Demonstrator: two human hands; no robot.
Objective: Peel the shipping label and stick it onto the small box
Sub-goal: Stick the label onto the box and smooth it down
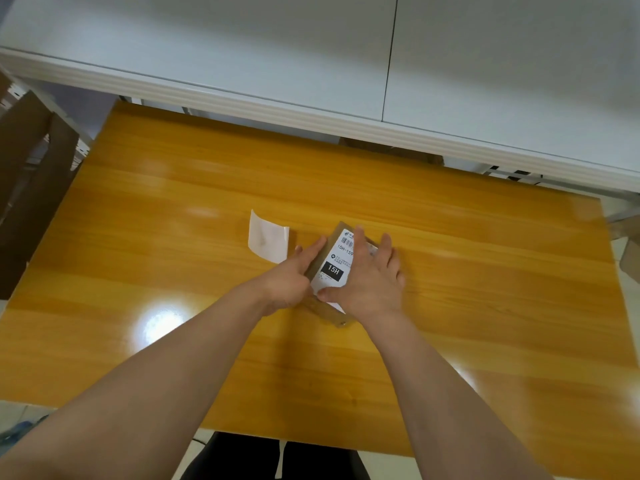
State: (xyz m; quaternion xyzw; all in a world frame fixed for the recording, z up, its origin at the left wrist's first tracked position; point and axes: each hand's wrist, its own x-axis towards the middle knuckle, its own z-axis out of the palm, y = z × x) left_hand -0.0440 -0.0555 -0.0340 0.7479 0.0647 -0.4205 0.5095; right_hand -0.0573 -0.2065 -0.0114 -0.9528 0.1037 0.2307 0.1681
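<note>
A small brown cardboard box [323, 252] lies on the wooden table [485, 289], a little past the middle. A white shipping label [337, 261] with a barcode and a black "15H" block lies on the box's top face. My left hand [292, 277] holds the box's left side, fingers along its edge. My right hand [372, 275] rests flat on the label, fingers spread over its right part, thumb at its near edge. A blank white backing sheet [268, 239], one corner curled up, lies on the table just left of the box.
A white shelf or cabinet edge [311, 112] overhangs the table's far side. Brown cardboard pieces [27, 174] stand off the table to the left. More cardboard [628, 251] shows at the right edge. My dark-clothed legs [277, 459] are at the near edge.
</note>
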